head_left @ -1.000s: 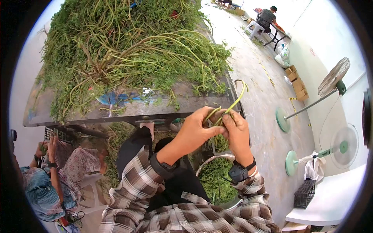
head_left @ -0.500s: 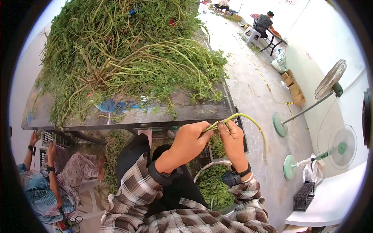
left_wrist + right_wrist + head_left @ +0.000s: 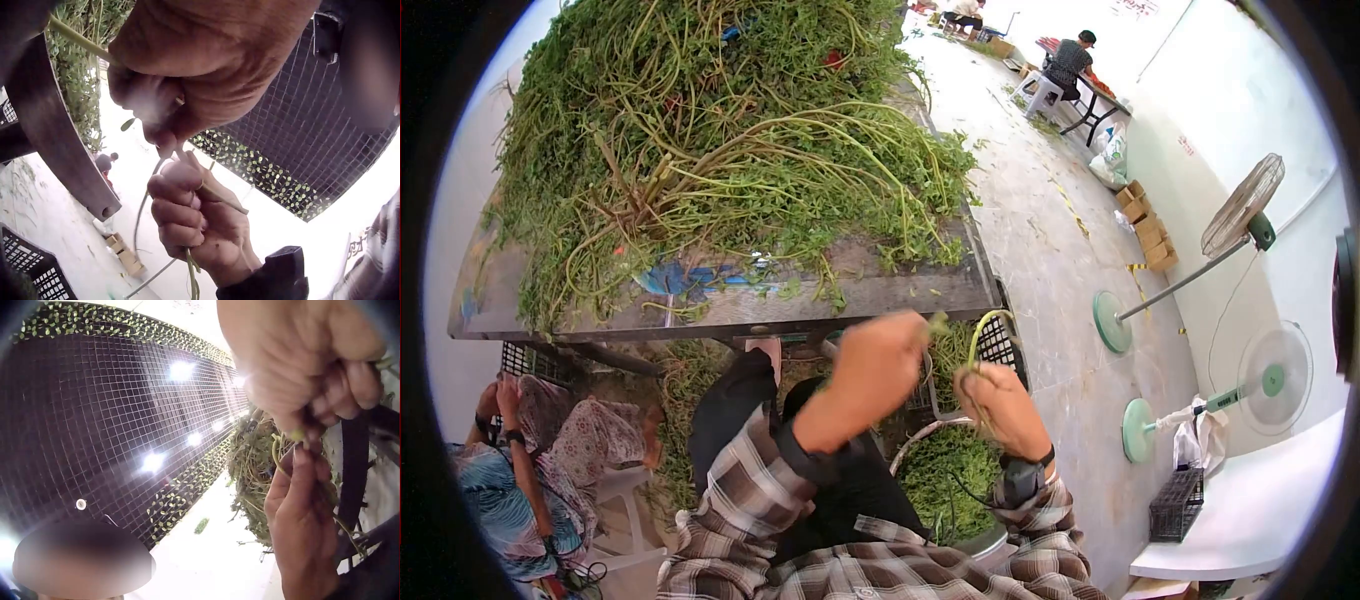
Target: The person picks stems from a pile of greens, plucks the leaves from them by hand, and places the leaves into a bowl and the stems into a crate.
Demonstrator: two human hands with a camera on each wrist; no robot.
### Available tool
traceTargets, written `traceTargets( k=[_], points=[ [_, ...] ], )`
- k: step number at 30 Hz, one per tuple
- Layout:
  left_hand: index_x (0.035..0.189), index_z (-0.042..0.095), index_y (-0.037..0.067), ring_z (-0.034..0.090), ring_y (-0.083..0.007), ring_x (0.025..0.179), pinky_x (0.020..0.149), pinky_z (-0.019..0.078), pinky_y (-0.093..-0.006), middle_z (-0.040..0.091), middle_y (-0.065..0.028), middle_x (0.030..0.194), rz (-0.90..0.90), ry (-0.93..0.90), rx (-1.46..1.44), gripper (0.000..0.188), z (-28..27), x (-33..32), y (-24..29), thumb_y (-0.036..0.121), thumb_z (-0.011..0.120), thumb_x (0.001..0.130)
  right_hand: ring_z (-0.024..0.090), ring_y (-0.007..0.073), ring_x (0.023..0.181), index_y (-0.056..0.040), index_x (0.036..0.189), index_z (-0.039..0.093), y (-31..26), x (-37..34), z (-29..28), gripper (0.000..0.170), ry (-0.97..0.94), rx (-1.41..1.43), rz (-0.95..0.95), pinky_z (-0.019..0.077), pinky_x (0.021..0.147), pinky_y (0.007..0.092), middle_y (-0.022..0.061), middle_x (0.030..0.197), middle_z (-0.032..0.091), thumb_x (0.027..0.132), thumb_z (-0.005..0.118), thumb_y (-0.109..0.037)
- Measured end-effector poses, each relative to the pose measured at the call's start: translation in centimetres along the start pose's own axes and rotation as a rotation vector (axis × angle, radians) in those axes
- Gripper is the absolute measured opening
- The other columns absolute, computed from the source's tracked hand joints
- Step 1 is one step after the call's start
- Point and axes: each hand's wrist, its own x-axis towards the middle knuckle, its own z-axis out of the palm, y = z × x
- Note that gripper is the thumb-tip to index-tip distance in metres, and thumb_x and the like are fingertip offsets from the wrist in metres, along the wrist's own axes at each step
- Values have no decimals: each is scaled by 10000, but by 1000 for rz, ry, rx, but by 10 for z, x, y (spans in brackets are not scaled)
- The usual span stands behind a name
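Observation:
Both bare hands are over the person's lap, in front of the table edge. My right hand [image 3: 1003,408] pinches a green plant stem [image 3: 977,338], which arches above its fingers. Slightly higher and to the left, my left hand [image 3: 870,372] is blurred, with a short greenish stem piece [image 3: 939,322] at its fingertips. Both wrist views show the fingertips of the two hands close together, with thin stems between them. A stem [image 3: 81,41] sticks out from my left hand in the left wrist view.
A large heap of leafy stems [image 3: 700,130] covers most of the dark table [image 3: 820,302]. Below the hands stands a round tub of picked greens [image 3: 945,470]. Black crates [image 3: 997,342], standing fans [image 3: 1110,320] and a seated person [image 3: 530,480] surround the workplace.
The hands were joined on the stem and have now separated a little, the left one moving up and left. The stem's long end, formerly drooping right, now arches above the right hand.

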Motion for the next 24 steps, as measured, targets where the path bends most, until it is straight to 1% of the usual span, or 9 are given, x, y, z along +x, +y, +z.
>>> traceTargets(
  k=[3,4,6,8,10,11,15,18,24],
  points=[
    [825,582,22,417,-76,565,501,341,-284,481,-11,614,-376,45,-100,171,-43,17,10,171,544,900,390,51,512,-42,765,529,11,-19,-4,266,-60,-63,-38,309,465,197,-34,586,438,898,534,-272],
    [825,582,22,417,-76,565,501,341,-284,481,-11,614,-372,44,-95,171,-41,15,9,171,544,900,390,51,512,-42,765,529,12,-21,-3,266,-61,-59,-43,309,465,197,-34,586,438,898,534,-272],
    [840,590,33,403,-59,562,504,331,-260,475,30,616,-411,-23,-410,190,-26,10,4,199,535,914,389,46,510,-41,787,544,7,-32,-2,242,21,-194,-27,303,465,189,-42,605,456,910,510,-246],
    [853,601,42,385,-34,557,498,320,-228,457,54,627,-443,-105,-419,202,-13,7,2,228,546,910,434,91,517,-22,803,555,12,-34,-3,210,28,-307,-72,348,481,226,-12,605,473,901,507,-202],
    [889,615,57,377,-17,551,481,302,-197,450,64,640,-540,-196,-593,207,-3,5,5,257,562,902,450,99,584,3,814,535,11,-34,2,148,-43,-570,-376,387,539,269,33,640,469,873,538,-133],
    [934,626,59,358,-4,539,461,282,-177,433,72,644,-542,-225,-618,255,0,4,9,303,559,902,450,99,584,3,814,535,12,-35,5,148,-41,-569,-382,387,539,269,33,640,469,873,538,-133],
    [1012,629,48,338,-9,530,463,271,-181,395,79,631,-584,-325,-681,351,10,-5,9,369,535,904,449,314,605,15,738,456,28,-46,18,178,-153,-702,-432,392,557,350,161,663,440,814,574,-94],
    [1022,629,50,352,-14,559,495,278,-187,427,74,647,-628,-345,-794,316,16,-20,6,331,574,887,456,324,609,15,750,461,49,-53,19,167,-211,-666,-378,388,557,360,157,666,439,807,580,-88],
    [924,629,37,406,-27,636,553,315,-199,500,52,707,-615,-332,-614,199,28,-57,9,216,642,838,561,369,756,-20,791,517,105,-63,21,89,-143,-942,-513,448,632,445,168,786,547,765,562,-93]
  ],
)
